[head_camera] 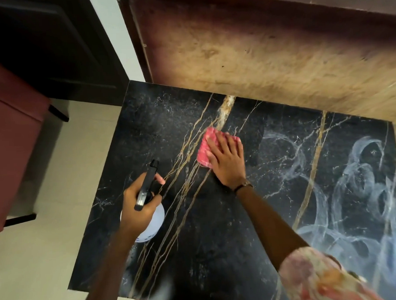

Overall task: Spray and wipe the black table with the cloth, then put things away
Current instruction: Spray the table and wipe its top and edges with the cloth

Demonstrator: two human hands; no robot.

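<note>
Two hands were busy over the black marble-patterned tabletop with its gold veins. The right hand lay flat on a folded pink cloth, fingers straight and spread, pressing it against the surface near the middle, a little toward twelve o'clock. The left hand, at about nine o'clock from the cloth, was curled round the neck of a white plastic spray bottle with a black trigger head, one finger stretched toward the trigger and the nozzle aimed at twelve o'clock.

Judging by the surface, the job was perhaps midway. The stretch around the cloth and toward nine o'clock looked dark and fairly even, while toward three o'clock pale whitish swirls and smears covered the top, which I took for residue left to wipe. Putting the bottle and cloth away had not yet been done, as both were in hand.
</note>
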